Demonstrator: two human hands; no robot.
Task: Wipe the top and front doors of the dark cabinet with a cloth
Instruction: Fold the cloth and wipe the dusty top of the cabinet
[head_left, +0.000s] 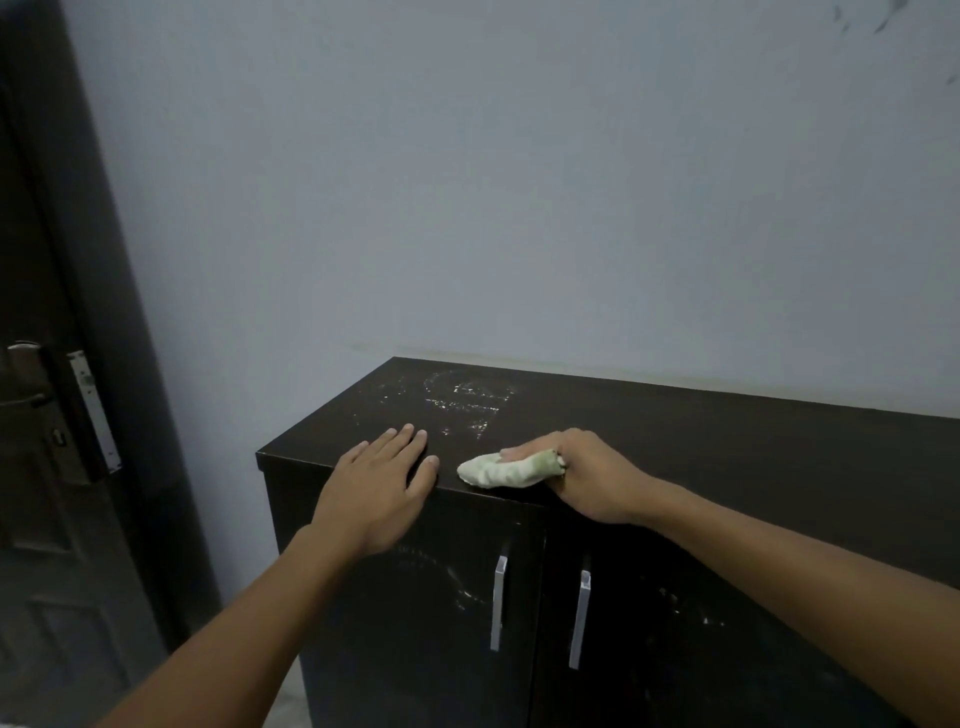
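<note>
head view: right hand grips cloth on cabinet.

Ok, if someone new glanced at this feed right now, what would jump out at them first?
Probably the pale cloth, bright against the dark cabinet, held by the right hand at the top's front edge. Next, the whitish smudges on the top behind the flat left hand, with fainter marks on the doors beside the two silver handles.
</note>
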